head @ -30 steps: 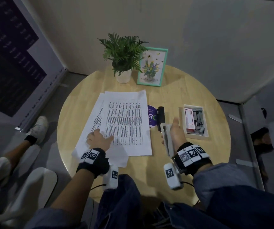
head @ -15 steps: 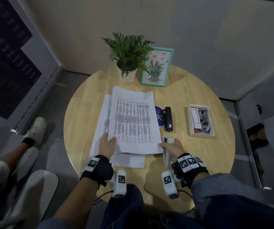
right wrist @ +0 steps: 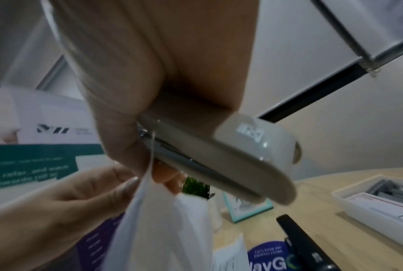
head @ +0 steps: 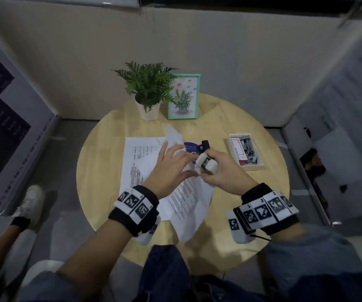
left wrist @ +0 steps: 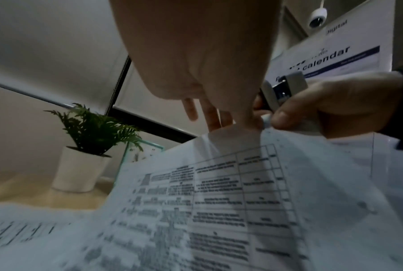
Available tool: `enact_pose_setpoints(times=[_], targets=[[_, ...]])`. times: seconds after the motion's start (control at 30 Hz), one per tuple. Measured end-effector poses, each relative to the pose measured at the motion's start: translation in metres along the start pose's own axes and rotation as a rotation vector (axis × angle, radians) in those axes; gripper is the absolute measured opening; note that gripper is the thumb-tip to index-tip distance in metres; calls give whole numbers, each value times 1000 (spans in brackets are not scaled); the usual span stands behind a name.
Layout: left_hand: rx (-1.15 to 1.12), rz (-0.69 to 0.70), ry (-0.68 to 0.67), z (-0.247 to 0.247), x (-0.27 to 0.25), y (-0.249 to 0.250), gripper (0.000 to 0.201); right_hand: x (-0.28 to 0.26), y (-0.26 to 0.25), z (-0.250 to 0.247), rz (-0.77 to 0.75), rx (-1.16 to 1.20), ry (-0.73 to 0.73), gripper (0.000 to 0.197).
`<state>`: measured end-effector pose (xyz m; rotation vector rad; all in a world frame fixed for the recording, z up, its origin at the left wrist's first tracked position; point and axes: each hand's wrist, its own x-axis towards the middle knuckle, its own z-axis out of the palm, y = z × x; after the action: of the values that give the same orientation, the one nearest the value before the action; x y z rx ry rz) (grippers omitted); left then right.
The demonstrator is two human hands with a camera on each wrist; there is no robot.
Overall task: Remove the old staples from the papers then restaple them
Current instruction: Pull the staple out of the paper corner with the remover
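On the worktop [head: 101,162]: papers [head: 141,162] left, tray [head: 253,167] right, plant [head: 147,92] and picture frame [head: 183,97] side by side behind.

The round wooden table [head: 236,205] bears papers [head: 141,158], potted plant [head: 148,92], picture frame [head: 184,97], tray [head: 246,151].

Two hands [head: 171,168], two staplers [head: 206,164], perhaps two paper sets [head: 141,158], one plant [head: 147,88]

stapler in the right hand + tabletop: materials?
Stapler: beige shell, smooth with small glints, likely plastic; bright silvery inner rail looks like metal. Right hand grips it. Tabletop: pale wood grain, matte; solid wood or laminate, cannot tell.
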<state>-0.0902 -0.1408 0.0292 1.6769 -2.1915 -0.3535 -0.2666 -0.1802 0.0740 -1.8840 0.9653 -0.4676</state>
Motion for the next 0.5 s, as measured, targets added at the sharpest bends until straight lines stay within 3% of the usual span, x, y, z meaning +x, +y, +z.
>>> enact_pose_setpoints(times=[0.1, 0.27, 0.5], targets=[[18, 14, 31, -14, 9, 1, 54, -10, -7, -11, 41, 116, 149, 18], [-40, -19, 76, -36, 13, 14, 29, -20, 0, -18, 125, 271, 266, 25], [-109, 17, 1, -54, 19, 36, 28, -17, 2, -17, 102, 449, 250, 27]])
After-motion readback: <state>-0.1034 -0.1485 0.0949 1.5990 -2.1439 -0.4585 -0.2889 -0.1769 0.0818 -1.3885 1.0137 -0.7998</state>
